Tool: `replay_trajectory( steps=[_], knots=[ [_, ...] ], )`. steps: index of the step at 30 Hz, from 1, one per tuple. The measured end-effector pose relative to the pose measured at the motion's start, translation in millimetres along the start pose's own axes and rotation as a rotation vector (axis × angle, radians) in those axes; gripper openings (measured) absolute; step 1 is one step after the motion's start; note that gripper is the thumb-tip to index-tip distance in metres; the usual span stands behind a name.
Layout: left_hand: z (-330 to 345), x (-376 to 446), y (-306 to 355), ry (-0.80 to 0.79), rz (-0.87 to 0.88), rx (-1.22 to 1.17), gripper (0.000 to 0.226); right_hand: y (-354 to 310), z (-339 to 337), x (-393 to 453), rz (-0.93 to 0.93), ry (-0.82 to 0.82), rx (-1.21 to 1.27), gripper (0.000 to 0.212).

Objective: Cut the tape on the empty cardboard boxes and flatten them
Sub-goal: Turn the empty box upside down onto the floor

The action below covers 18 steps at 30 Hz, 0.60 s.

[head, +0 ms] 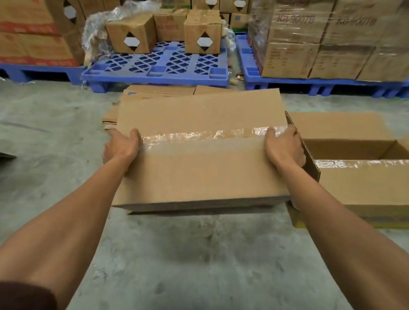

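Flattened box between your hands, open one waiting on the right

You've got the flat brown cardboard box with the clear tape strip (203,159) stretched across you, long axis running hand to hand: left hand (121,145) curls its grip over one end, right hand (284,149) clamps the other. Just past your right grip sits the open-topped brown cardboard box (372,185), nothing visible inside. Beyond both grips, flattened cardboard (154,94) lies on the concrete floor (190,263).

flattened taped box (197,169) beside open box (372,185).
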<state>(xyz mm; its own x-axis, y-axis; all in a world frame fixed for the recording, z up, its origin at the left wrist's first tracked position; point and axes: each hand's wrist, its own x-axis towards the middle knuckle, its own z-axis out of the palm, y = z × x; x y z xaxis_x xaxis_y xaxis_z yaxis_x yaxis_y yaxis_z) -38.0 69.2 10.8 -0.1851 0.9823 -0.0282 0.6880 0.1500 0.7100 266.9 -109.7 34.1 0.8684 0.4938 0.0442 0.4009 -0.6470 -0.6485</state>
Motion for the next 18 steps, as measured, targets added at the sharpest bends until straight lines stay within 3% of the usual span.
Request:
replay_trajectory(
  steps=[4,9,14,16,18],
  knots=[
    [9,-1,-11,-0.005,-0.012,0.197,0.063,18,15,-6,0.003,-0.125,-0.152,0.064],
    [27,3,-54,-0.056,-0.056,0.305,0.065,15,30,-13,-0.108,-0.165,-0.236,0.066],
    [39,12,-94,-0.113,-0.131,0.447,0.054,17,57,-17,-0.191,-0.418,-0.179,0.075],
    [45,9,-105,-0.199,-0.137,0.555,0.054,38,79,-27,-0.120,-0.561,-0.112,0.076],
    [58,-1,-108,-0.321,-0.034,0.693,0.059,67,100,-44,0.012,-0.654,-0.037,0.080]
  ],
)
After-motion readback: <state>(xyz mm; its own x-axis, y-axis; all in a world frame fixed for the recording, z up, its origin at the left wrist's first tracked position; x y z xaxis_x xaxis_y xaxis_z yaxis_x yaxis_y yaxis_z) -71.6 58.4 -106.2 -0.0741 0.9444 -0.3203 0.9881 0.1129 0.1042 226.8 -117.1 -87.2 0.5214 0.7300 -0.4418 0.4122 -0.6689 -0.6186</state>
